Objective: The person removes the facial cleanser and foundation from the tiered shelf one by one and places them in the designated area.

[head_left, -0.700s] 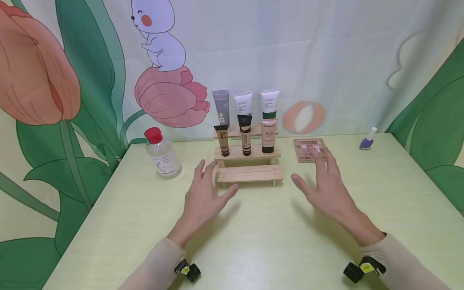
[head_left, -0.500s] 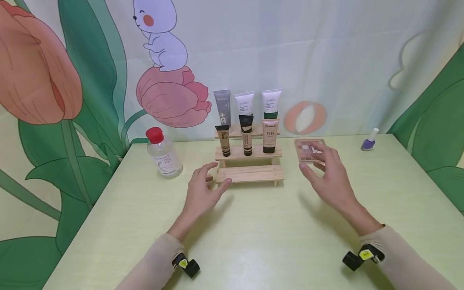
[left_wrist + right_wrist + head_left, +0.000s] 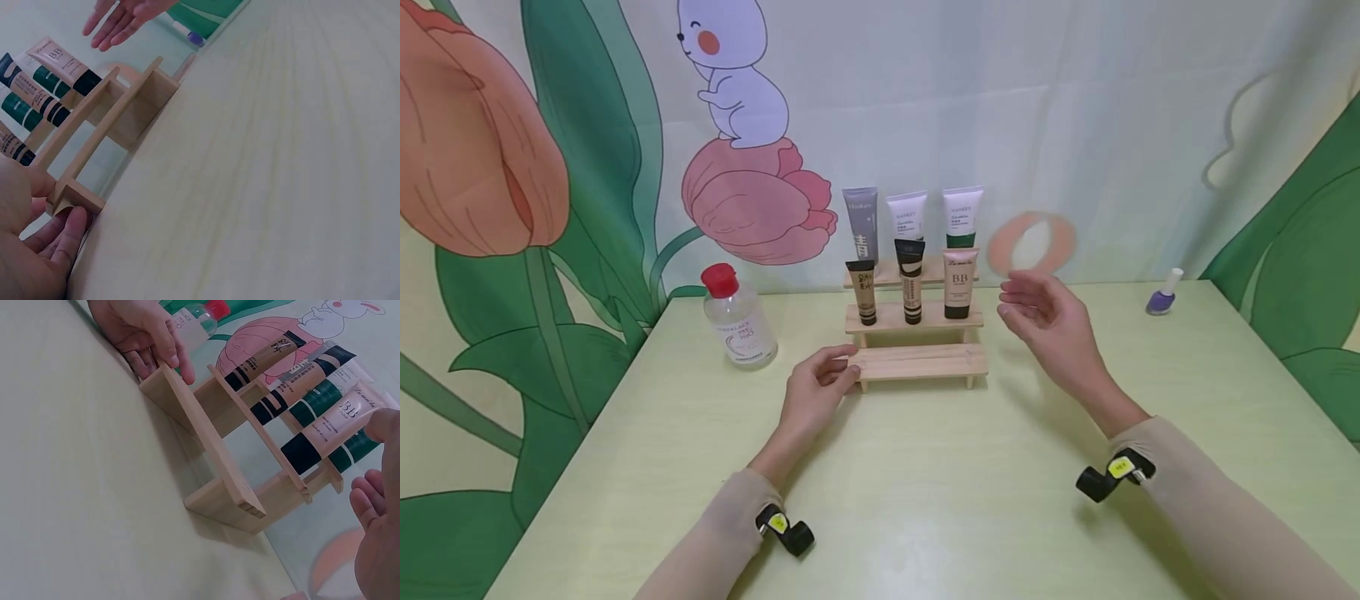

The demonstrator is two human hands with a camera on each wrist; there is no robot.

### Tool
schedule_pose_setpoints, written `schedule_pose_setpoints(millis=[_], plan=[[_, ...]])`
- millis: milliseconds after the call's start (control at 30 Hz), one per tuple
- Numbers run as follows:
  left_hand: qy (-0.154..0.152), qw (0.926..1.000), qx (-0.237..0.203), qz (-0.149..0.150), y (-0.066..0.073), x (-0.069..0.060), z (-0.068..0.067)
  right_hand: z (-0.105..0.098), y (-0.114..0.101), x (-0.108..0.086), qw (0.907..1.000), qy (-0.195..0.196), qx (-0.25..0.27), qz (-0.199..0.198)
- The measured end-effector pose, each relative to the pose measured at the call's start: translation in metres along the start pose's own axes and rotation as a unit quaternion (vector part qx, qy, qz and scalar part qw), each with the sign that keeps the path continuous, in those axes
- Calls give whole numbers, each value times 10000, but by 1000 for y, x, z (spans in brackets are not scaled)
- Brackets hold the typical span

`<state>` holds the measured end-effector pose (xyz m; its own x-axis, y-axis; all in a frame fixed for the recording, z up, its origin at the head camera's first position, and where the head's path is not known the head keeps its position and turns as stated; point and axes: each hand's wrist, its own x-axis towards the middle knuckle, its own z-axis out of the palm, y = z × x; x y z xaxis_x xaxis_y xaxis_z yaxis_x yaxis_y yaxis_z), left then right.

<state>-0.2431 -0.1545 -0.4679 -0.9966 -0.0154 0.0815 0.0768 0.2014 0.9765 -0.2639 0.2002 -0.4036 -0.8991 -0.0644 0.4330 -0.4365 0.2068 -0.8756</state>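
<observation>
Wooden rack [image 3: 917, 361], long axis crosswise — left hand [image 3: 808, 392] nearer, pinching its left end; right hand [image 3: 1056, 337] relaxed, empty, apart.

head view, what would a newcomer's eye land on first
Probably the three-tier wooden stand near the centre, with six tubes on its two upper tiers and the left hand gripping the left end of its lowest one. Next might come the red-capped bottle on the table left of the stand, then the large orange tulip printed on the backdrop at far left.
</observation>
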Motion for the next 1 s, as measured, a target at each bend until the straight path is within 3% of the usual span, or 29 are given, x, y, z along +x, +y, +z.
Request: schedule_pose_setpoints(millis=[567,1000], plan=[[-58,9998,-176,-27,-6,-1,-3,29,13,35,9986,-482,230,47],[-120,9995,-281,78,-6,0,-3,40,18,42,9981,-549,268,79]])
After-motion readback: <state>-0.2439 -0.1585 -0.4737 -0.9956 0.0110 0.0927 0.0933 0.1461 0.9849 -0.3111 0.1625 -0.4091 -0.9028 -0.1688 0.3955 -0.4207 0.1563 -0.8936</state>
